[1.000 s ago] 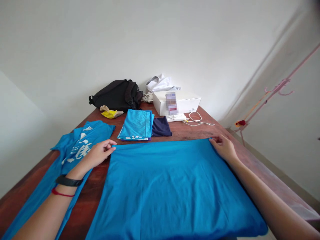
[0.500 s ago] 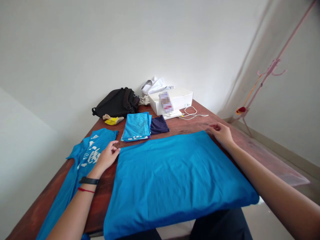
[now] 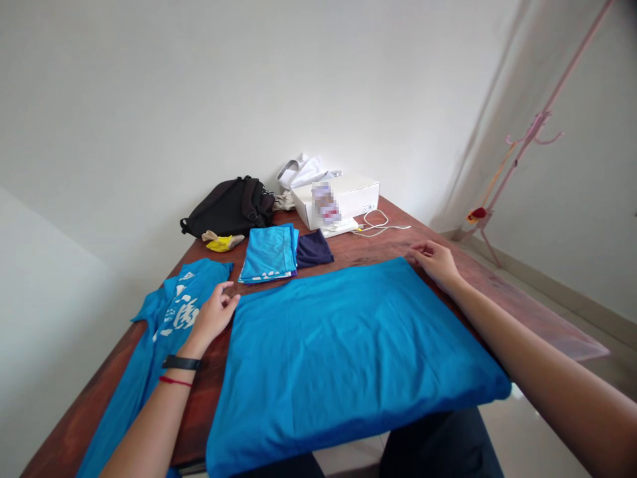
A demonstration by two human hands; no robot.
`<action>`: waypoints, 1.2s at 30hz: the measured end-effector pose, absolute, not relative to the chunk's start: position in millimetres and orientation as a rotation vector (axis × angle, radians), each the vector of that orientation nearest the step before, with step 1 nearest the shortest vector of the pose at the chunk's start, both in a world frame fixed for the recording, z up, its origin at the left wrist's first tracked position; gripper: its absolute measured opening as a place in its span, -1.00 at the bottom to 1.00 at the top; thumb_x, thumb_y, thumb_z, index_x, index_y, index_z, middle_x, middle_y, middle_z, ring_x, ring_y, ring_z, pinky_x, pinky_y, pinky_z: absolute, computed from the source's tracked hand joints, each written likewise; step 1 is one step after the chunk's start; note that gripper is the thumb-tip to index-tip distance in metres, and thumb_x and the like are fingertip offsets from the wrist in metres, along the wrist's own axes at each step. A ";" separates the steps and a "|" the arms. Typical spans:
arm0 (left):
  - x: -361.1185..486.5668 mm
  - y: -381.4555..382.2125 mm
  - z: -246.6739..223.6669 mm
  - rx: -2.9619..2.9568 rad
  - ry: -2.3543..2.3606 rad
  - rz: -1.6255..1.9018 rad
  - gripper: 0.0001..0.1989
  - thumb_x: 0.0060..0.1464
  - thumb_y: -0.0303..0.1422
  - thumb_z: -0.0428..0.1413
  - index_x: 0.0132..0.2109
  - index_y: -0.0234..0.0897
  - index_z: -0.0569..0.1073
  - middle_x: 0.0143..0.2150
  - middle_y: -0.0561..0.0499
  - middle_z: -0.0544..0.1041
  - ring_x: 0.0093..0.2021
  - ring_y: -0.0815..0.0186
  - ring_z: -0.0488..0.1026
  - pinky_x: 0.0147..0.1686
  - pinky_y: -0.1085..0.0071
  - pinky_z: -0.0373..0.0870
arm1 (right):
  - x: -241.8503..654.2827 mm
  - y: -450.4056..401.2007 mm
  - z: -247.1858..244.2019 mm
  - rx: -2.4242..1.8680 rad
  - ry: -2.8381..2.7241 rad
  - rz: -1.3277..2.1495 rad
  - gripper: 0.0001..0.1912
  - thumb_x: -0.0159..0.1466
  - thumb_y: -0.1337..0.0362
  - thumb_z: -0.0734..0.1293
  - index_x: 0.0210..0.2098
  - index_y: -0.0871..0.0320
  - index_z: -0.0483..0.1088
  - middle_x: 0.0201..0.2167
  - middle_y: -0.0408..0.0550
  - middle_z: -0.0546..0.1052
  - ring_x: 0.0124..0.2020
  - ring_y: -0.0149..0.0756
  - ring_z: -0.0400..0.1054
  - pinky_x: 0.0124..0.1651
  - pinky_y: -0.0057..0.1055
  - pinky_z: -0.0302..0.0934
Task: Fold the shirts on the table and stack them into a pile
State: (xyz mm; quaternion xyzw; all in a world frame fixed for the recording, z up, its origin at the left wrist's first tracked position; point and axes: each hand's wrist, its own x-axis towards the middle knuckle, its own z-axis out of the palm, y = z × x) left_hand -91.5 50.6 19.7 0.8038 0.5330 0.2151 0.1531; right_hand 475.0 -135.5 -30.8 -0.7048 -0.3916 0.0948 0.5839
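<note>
Left hand [image 3: 213, 317]: open, gripping nothing, just beside the corner of the blue cloth [image 3: 348, 358].
Right hand [image 3: 434, 261]: open, relaxed, at the cloth's far corner.
Cloth: folded flat on the wooden table [image 3: 196, 411]; soft, light, best pinched at its corners.
Beside it: printed shirt [image 3: 174, 312], folded stack [image 3: 269, 253].

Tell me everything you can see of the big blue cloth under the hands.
The big blue cloth is a smooth, bright blue knit, probably a garment, folded into a wide flat rectangle with soft creases and no print showing. It lies on the reddish-brown wooden table, its near edge overhanging the table's edge. The left hand is beside its far left corner; the right hand is at its far right corner.
</note>
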 end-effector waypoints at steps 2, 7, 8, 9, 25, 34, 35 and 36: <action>-90.5 49.9 20.4 2.321 1.545 0.586 -0.43 0.24 0.01 -0.02 0.25 -0.24 0.29 -0.38 0.04 0.57 -0.32 0.11 0.55 -0.32 0.31 0.31 | 473.5 -136.2 -29.3 -1.647 -0.912 0.236 -0.75 0.15 0.09 0.46 -0.33 0.15 0.49 -0.50 -0.04 0.56 -0.47 -0.23 0.44 -0.40 -0.36 0.35; -90.1 50.4 20.0 2.341 1.524 0.578 -0.46 0.24 0.00 -0.01 0.20 -0.23 0.33 -0.37 0.02 0.59 -0.28 0.10 0.57 -0.27 0.29 0.34 | 472.1 -136.2 -27.8 -1.645 -0.931 0.268 -0.72 0.13 0.06 0.48 -0.36 0.15 0.48 -0.51 -0.04 0.56 -0.48 -0.24 0.42 -0.42 -0.36 0.33; -90.8 51.2 19.5 2.341 1.509 0.583 -0.47 0.24 0.00 -0.01 0.19 -0.23 0.34 -0.36 0.02 0.59 -0.29 0.10 0.57 -0.27 0.29 0.35 | 472.2 -136.1 -28.0 -1.645 -0.939 0.273 -0.72 0.13 0.05 0.47 -0.36 0.15 0.47 -0.51 -0.05 0.56 -0.49 -0.25 0.41 -0.43 -0.36 0.32; -91.5 52.0 19.0 2.340 1.494 0.586 -0.47 0.24 0.01 -0.01 0.19 -0.23 0.35 -0.36 0.01 0.59 -0.29 0.10 0.57 -0.26 0.29 0.36 | 472.5 -135.9 -28.3 -1.643 -0.948 0.277 -0.71 0.13 0.05 0.46 -0.36 0.15 0.47 -0.51 -0.05 0.56 -0.50 -0.26 0.40 -0.43 -0.37 0.31; -92.5 50.5 20.1 2.322 1.493 0.570 -0.61 0.23 0.05 -0.02 -0.29 -0.17 0.37 -0.45 0.05 0.52 -0.40 0.18 0.49 -0.36 0.35 0.26 | 470.2 -137.8 -26.0 -1.632 -0.983 0.302 -0.68 0.12 -0.01 0.43 -0.37 0.13 0.44 -0.52 -0.08 0.52 -0.52 -0.28 0.38 -0.44 -0.37 0.25; -93.3 49.9 19.3 2.383 1.471 0.557 -0.62 0.27 0.03 -0.08 -0.30 -0.16 0.32 -0.43 0.05 0.50 -0.37 0.19 0.47 -0.33 0.35 0.24 | 471.4 -137.3 -27.3 -1.618 -0.998 0.316 -0.66 0.16 -0.05 0.41 -0.35 0.09 0.35 -0.56 -0.13 0.47 -0.52 -0.28 0.38 -0.43 -0.38 0.24; -93.2 49.5 19.8 2.384 1.472 0.550 -0.62 0.28 0.03 -0.08 -0.30 -0.16 0.32 -0.42 0.05 0.50 -0.37 0.18 0.47 -0.33 0.35 0.24 | 472.1 -137.2 -27.8 -1.623 -1.004 0.308 -0.65 0.17 -0.05 0.41 -0.34 0.09 0.35 -0.56 -0.14 0.47 -0.52 -0.28 0.38 -0.44 -0.38 0.23; -93.1 49.4 20.1 2.382 1.477 0.544 -0.62 0.27 0.03 -0.08 -0.30 -0.16 0.32 -0.42 0.05 0.51 -0.37 0.18 0.47 -0.33 0.35 0.24 | 472.7 -137.1 -28.2 -1.627 -1.008 0.296 -0.64 0.17 -0.06 0.41 -0.34 0.09 0.35 -0.57 -0.14 0.46 -0.52 -0.28 0.37 -0.44 -0.39 0.22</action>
